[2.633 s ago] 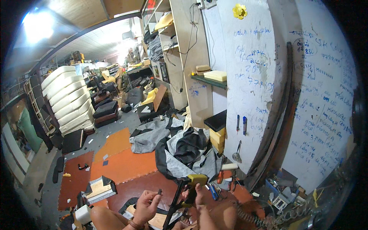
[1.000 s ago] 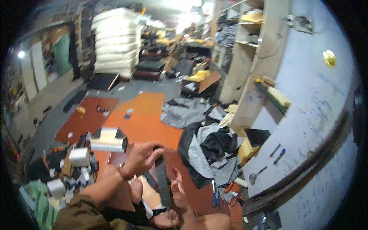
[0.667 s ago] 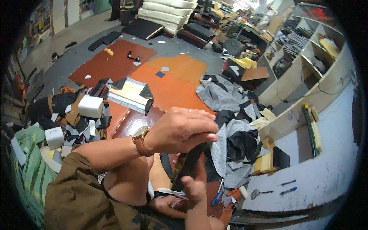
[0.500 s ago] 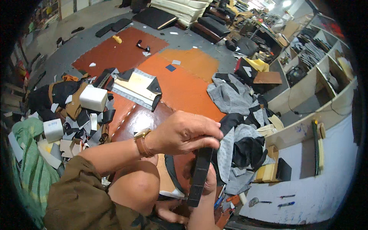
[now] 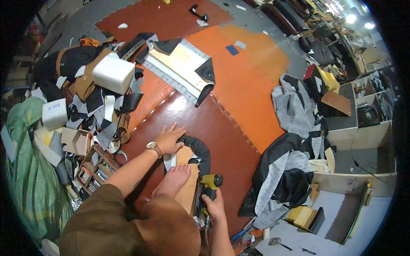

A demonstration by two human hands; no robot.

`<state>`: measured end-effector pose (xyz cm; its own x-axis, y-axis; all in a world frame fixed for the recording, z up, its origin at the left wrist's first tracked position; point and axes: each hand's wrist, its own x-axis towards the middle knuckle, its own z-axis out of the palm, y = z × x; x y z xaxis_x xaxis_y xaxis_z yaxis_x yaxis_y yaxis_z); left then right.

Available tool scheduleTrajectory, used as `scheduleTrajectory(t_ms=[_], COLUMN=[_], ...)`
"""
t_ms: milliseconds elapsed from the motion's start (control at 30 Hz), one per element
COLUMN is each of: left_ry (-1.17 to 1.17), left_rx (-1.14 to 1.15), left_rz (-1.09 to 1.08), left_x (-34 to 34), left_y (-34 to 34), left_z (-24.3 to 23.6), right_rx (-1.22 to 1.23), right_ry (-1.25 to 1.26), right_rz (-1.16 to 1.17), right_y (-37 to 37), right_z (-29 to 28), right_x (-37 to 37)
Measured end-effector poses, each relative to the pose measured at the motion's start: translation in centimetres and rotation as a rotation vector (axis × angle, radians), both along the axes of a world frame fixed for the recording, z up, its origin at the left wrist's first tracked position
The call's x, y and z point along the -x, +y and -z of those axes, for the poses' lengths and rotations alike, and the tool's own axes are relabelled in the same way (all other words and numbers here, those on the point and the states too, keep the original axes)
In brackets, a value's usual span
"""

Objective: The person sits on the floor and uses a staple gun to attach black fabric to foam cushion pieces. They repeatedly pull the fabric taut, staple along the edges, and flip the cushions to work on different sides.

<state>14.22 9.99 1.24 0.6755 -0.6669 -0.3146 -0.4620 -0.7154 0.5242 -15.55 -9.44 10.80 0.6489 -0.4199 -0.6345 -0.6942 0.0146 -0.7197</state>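
Note:
My left hand [image 5: 170, 140] lies flat with its fingers spread, at the far edge of a tan wooden board [image 5: 183, 194]. The board has a black padded edge [image 5: 200, 149] curving round its far end and right side. White material [image 5: 169, 162] shows at its left side, by my left wrist. My right hand [image 5: 215, 204] is closed round the grip of a yellow and black air staple gun [image 5: 209, 184], with a hose [image 5: 206, 228] running down from it. The gun is over the board's right edge; its contact point is hidden. My bare foot [image 5: 173, 181] rests on the board.
A partly covered panel [image 5: 179, 68] lies ahead on the brown and orange floor sheets [image 5: 239, 106]. Scraps, white foam blocks [image 5: 113, 74] and a wooden organizer box [image 5: 96, 168] crowd the left. Grey and black fabric [image 5: 282, 170] is heaped at right, beside shelving [image 5: 363, 179].
My hands, earlier raised close together at a long black bar, have parted. The left has come down flat at the board; the right now grips the staple gun. The view has shifted.

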Motion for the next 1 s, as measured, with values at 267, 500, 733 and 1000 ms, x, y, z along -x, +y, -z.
scheduleTrajectory(t_ms=[267,500,733,1000], left_ry=[-0.127,-0.13,-0.111,-0.161], left_rx=[0.016,-0.011,-0.079,-0.104], left_rz=[-0.226,-0.267,-0.1,0.007], left_x=[7.0,7.9,7.0,6.8], left_y=[-2.7,-3.5,-1.5,-0.6], left_z=[-0.7,0.0,-1.4,-0.9], right_rx=[-0.099,-0.036,-0.11,-0.094], right_ry=[0.087,0.068,0.108,0.106], right_rz=[0.001,-0.101,-0.022,-0.071], right_y=[0.6,-0.4,0.2,0.7], right_z=[-0.7,-1.5,-1.4,-3.3], right_x=[-0.8,-1.8,-1.7,-6.5])
